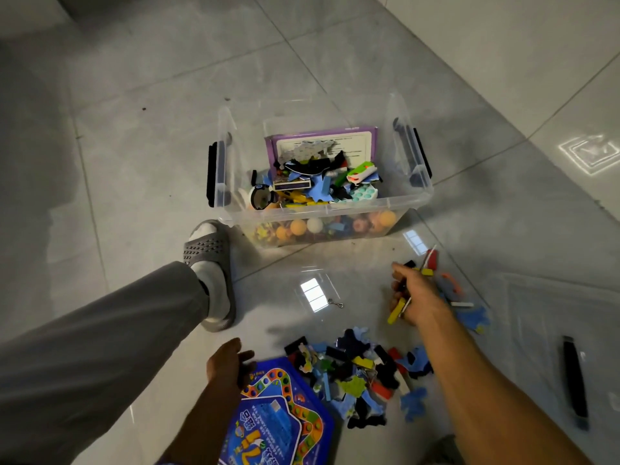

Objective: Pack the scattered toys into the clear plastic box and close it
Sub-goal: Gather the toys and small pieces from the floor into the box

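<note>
Right hand (pixel 416 295) extended forward on a bare, outstretched forearm, back of hand upward, fingers curled around a small bundle of toy pieces. Left hand (pixel 228 362) low and nearer the body, fingers loosely spread, fingertips at the upper edge of a flat board. Left leg stretched forward in grey trousers, foot in white sock and grey slipper.

Right hand (pixel 414 298) grips toy pieces (pixel 397 308), box (pixel 322 209) open
</note>
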Demonstrator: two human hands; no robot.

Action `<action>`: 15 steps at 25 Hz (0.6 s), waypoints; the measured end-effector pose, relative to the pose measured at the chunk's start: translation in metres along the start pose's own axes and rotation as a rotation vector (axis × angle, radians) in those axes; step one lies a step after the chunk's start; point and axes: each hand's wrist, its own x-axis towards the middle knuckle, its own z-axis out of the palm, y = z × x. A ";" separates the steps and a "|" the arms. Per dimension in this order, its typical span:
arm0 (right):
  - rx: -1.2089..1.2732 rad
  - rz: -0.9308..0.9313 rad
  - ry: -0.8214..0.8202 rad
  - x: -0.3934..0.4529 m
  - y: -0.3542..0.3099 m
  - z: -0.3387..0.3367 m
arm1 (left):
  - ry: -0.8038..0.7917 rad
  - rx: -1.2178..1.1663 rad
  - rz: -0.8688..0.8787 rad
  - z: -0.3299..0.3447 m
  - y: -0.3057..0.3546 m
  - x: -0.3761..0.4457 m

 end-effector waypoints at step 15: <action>0.288 -0.123 -0.518 -0.093 -0.145 0.135 | -0.751 -0.537 0.231 0.150 0.199 -0.154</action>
